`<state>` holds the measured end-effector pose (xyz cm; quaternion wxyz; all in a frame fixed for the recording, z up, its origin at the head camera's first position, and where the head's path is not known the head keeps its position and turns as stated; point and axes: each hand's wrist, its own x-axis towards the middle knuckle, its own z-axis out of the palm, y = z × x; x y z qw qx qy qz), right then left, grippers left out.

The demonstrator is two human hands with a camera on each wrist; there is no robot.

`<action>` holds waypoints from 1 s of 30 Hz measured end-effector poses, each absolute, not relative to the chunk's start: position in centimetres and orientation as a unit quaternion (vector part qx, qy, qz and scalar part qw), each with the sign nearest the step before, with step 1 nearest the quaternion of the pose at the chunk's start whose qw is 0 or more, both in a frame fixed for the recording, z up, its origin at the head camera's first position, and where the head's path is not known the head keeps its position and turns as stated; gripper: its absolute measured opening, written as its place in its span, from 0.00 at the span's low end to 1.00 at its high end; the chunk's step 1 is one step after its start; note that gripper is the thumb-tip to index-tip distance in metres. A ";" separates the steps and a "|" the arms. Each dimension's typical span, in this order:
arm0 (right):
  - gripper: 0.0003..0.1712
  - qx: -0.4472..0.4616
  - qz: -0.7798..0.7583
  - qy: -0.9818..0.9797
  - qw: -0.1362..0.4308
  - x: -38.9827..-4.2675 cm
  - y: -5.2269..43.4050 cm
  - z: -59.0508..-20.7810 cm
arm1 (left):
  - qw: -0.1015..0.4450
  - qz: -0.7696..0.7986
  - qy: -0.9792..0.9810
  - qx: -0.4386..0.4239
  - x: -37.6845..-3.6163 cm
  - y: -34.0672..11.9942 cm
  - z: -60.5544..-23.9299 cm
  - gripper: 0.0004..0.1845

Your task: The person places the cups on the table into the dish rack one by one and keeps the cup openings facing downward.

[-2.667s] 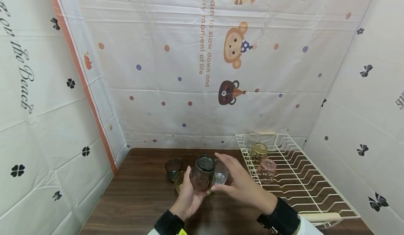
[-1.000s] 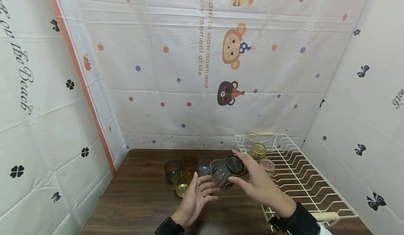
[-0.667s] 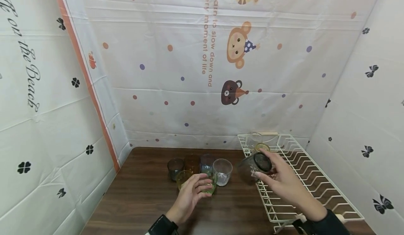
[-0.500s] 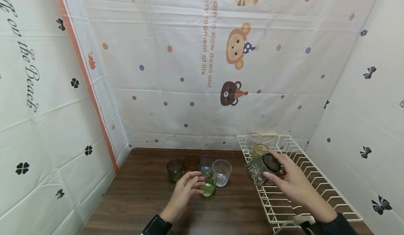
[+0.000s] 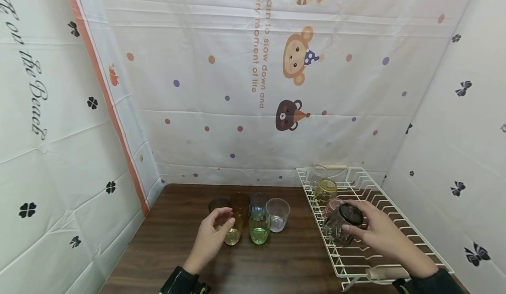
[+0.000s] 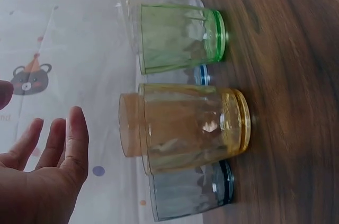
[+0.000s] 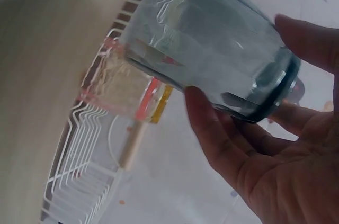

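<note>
My right hand (image 5: 377, 230) grips a smoky blue-grey drinking glass (image 5: 338, 229) around its base end, fingers on one side and thumb on the other. The glass is tilted mouth-down, low over the white wire dish rack (image 5: 421, 237). Just behind it a pink glass (image 5: 334, 204) stands upside down in the rack. My left hand (image 5: 207, 239) holds nothing; its fingers bend loosely beside a yellow glass (image 5: 233, 236). In the left wrist view those fingers are apart from the yellow glass (image 6: 185, 128), above its rim. A green glass (image 5: 259, 230) stands upright to the right.
Behind these on the brown wooden table (image 5: 158, 250) stand a dark grey glass (image 5: 217, 203), an amber glass (image 5: 240, 204), a blue glass (image 5: 258, 200) and a clear glass (image 5: 278, 217). The rack's far left holds an upturned yellow glass (image 5: 326, 189) and a clear glass (image 5: 317, 175).
My right hand has carried the smoky glass from between both hands rightward to over the rack's left side. My left hand let go of it and has drawn back leftward to the yellow glass.
</note>
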<state>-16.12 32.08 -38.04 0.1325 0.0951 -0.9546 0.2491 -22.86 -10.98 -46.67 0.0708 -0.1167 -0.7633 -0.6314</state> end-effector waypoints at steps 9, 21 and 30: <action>0.38 0.087 0.204 -0.968 0.118 -16.5 33.0 -38.1 | 0.072 -0.621 -0.773 -0.108 -22.7 -11.2 -47.3 0.16; 0.39 0.079 0.191 -0.975 0.085 -17.0 33.9 -37.7 | 0.082 -0.623 -0.771 -0.103 -22.4 -11.3 -47.7 0.17; 0.43 0.069 0.177 -0.981 0.043 -17.6 34.9 -37.3 | 0.084 -0.629 -0.766 -0.102 -22.2 -11.8 -47.9 0.16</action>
